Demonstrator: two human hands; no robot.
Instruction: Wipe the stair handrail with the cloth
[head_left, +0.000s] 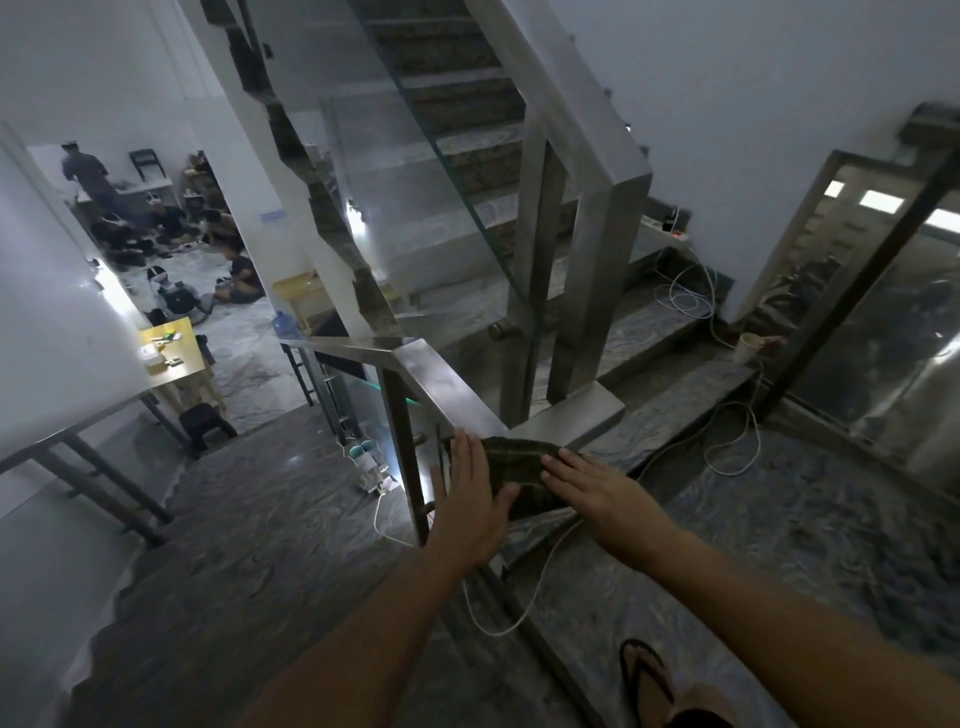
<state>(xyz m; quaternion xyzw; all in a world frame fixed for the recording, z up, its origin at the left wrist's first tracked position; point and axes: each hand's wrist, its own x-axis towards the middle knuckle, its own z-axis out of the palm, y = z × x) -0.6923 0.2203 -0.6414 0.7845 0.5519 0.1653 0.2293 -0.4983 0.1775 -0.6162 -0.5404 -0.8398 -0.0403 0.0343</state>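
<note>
A flat steel handrail (441, 379) runs from a corner at centre down toward me. A dark green cloth (519, 462) lies draped over the rail just below centre. My left hand (470, 493) rests flat on the cloth's left end, fingers spread, thumb on the fabric. My right hand (592, 488) presses flat on the cloth's right end. Both palms lie on top of the cloth rather than gripping it. The stretch of rail under the cloth and hands is hidden.
Glass balustrade panels (374, 410) and steel posts (535, 270) stand ahead, with stone steps rising behind. White cables (727, 447) trail over the landing, and a paper cup (748, 347) sits on a step. A glass door (872, 322) is at right. Several people sit in the room below left.
</note>
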